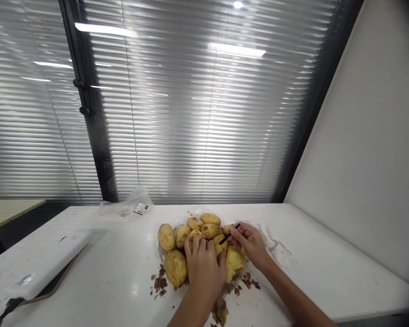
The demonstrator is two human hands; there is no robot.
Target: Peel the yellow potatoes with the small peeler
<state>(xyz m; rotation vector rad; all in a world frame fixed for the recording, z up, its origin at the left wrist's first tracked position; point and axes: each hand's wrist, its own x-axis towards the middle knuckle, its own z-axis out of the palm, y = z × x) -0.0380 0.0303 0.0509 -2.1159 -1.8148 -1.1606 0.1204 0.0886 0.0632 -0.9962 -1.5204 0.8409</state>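
Several yellow potatoes [175, 268] lie bunched together on a white table, with what looks like clear plastic under them. My left hand [204, 263] reaches over the front of the pile, its fingers curled onto a potato [220, 245] in the middle. Between the thumb and fingers of my right hand [247, 240] is a thin black tool [229, 234]; its lower end meets that same potato. A larger potato [234, 263] sits between the hands, with brown patches on its lower side. Brown peelings [160, 281] are scattered in front of the pile.
A crumpled clear bag [129, 205] with a label lies at the table's back left. White tissue or plastic [274, 245] is right of the potatoes. At the left edge stands a white box-like object [51, 263] beside a dark cable. Window blinds and a wall border the table [116, 277].
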